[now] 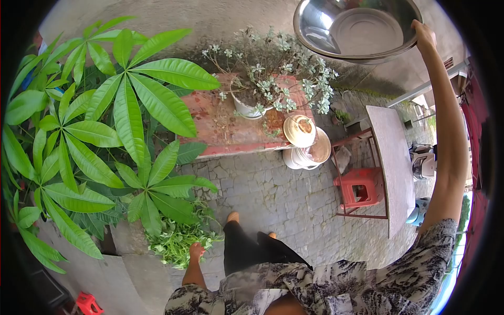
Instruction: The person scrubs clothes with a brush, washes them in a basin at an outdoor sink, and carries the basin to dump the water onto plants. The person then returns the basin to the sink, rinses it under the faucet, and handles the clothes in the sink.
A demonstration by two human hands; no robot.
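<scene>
High at the upper right, a shiny metal basin [362, 31] is held up by its rim in my right hand [424, 35]. The fingers are closed over the rim and the arm is stretched out. The basin is tilted so that its inside shows, with a pale round bottom. My left hand [197, 251] hangs low, beside a heap of leafy green stems [181, 241]. Its fingers are too small and partly hidden to show whether they grip any stems.
A large-leaved potted plant [126, 84] fills the left side. A flowerpot [249, 107] stands on a worn red table [210, 118]. White buckets [315, 147] stand at its corner. A red stool [359, 188] sits by a tilted board table [391, 168] on the paving.
</scene>
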